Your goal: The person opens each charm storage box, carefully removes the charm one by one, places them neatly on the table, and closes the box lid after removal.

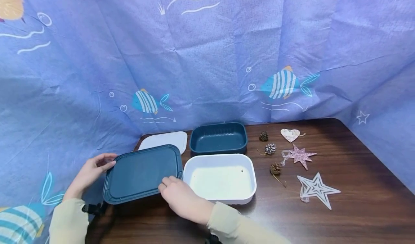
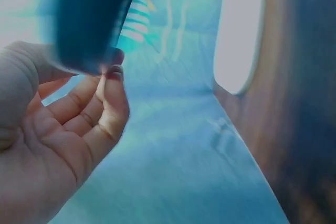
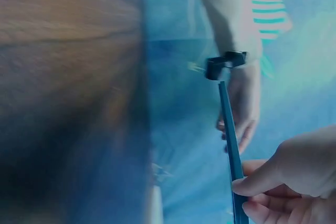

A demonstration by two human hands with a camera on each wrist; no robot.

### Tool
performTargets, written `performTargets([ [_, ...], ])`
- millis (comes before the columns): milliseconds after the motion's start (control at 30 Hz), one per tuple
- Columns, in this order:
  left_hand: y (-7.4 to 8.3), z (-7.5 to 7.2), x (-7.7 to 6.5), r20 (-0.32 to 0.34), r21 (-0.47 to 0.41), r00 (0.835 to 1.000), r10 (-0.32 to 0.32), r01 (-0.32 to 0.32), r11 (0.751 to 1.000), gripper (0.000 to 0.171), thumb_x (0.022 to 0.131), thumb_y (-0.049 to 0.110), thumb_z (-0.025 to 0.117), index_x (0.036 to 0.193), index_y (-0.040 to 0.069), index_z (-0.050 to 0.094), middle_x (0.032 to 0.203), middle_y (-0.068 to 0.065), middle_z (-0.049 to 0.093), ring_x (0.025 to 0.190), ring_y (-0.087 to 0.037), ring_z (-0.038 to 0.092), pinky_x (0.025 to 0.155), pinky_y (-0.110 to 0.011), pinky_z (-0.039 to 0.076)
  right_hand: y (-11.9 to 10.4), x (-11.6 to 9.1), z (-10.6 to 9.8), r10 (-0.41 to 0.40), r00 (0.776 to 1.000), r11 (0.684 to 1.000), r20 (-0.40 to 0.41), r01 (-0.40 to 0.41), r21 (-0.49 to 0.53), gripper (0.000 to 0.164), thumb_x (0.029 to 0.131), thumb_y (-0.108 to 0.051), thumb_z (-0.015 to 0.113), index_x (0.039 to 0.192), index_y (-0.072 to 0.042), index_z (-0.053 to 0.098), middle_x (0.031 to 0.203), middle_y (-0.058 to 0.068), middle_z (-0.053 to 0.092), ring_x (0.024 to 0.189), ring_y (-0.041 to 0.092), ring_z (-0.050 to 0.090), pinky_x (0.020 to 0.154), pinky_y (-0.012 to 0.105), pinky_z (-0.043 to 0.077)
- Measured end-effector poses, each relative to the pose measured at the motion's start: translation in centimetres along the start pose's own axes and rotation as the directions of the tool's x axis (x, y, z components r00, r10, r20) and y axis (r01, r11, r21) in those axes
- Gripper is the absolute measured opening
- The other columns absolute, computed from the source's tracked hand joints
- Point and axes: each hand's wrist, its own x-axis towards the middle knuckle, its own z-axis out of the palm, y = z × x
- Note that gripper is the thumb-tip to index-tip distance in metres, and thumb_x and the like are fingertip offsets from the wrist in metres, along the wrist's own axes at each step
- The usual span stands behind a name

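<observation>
A dark blue rectangular lid point(image 1: 144, 174) is held up off the table, tilted, between both hands. The left hand point(image 1: 94, 172) pinches its left end, thumb on top and fingers beneath. At the lid's right front corner the right hand point(image 1: 181, 197) grips the edge; the right wrist view shows the lid point(image 3: 231, 150) edge-on between thumb and fingers. Just right of it stands a white box point(image 1: 223, 181) without a cover, a small dark speck inside. Behind that is an uncovered dark blue box point(image 1: 218, 139). A white lid point(image 1: 166, 140) lies at the back left, partly hidden by the blue one.
On the table point(image 1: 356, 172) to the right lie several ornaments: a white star point(image 1: 317, 189), a pink star point(image 1: 300, 156), a heart point(image 1: 290, 135) and pinecones point(image 1: 275, 168). A blue fish-print curtain point(image 1: 207, 57) hangs along the back and left side.
</observation>
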Motion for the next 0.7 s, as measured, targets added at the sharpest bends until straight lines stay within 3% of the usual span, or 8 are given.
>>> performTargets([
  [133, 2.0, -0.3, 0.9, -0.069, -0.009, 0.996, 0.055, -0.056, 0.998, 0.050, 0.105, 0.033, 0.057, 0.141, 0.000, 0.055, 0.127, -0.017, 0.061, 0.095, 0.005, 0.056, 0.078, -0.017, 0.047, 1.6, -0.3, -2.6, 0.027, 1.000, 0.999, -0.012, -0.026, 0.043, 0.023, 0.084, -0.006, 0.077, 0.106, -0.014, 0.072, 0.097, -0.004, 0.061, 0.089, 0.010, 0.055, 0.080, 0.015, 0.047],
  [400, 5.6, 0.7, 1.8, -0.184, -0.150, 0.973, 0.139, -0.167, 0.974, 0.050, 0.106, 0.036, 0.052, 0.139, -0.001, 0.058, 0.122, 0.018, 0.060, 0.109, 0.007, 0.052, 0.084, -0.009, 0.041, 4.7, -2.2, -6.2, 0.065, 0.997, 0.982, -0.030, -0.058, 0.182, 0.027, 0.091, 0.005, 0.067, 0.112, -0.012, 0.071, 0.106, -0.001, 0.062, 0.099, 0.014, 0.059, 0.084, 0.017, 0.050],
  [567, 7.3, 1.3, 1.9, -0.176, -0.278, 0.964, 0.200, -0.244, 0.929, 0.045, 0.110, 0.029, 0.044, 0.145, 0.004, 0.054, 0.127, 0.018, 0.058, 0.111, 0.003, 0.055, 0.086, -0.011, 0.045, 6.9, -3.5, -7.7, 0.067, 0.981, 0.970, -0.182, -0.021, 0.244, 0.027, 0.092, 0.010, 0.062, 0.110, -0.009, 0.069, 0.105, 0.002, 0.064, 0.098, 0.017, 0.060, 0.087, 0.022, 0.051],
  [700, 8.6, 1.5, 2.0, -0.190, -0.386, 0.948, 0.254, -0.310, 0.869, 0.042, 0.106, 0.016, 0.053, 0.147, 0.005, 0.052, 0.125, 0.017, 0.064, 0.109, 0.001, 0.061, 0.084, -0.013, 0.050, 8.7, -4.2, -8.6, 0.024, 0.951, 0.976, -0.309, 0.045, 0.215, 0.030, 0.091, 0.015, 0.059, 0.111, -0.006, 0.066, 0.105, 0.005, 0.063, 0.099, 0.019, 0.059, 0.091, 0.025, 0.050],
])
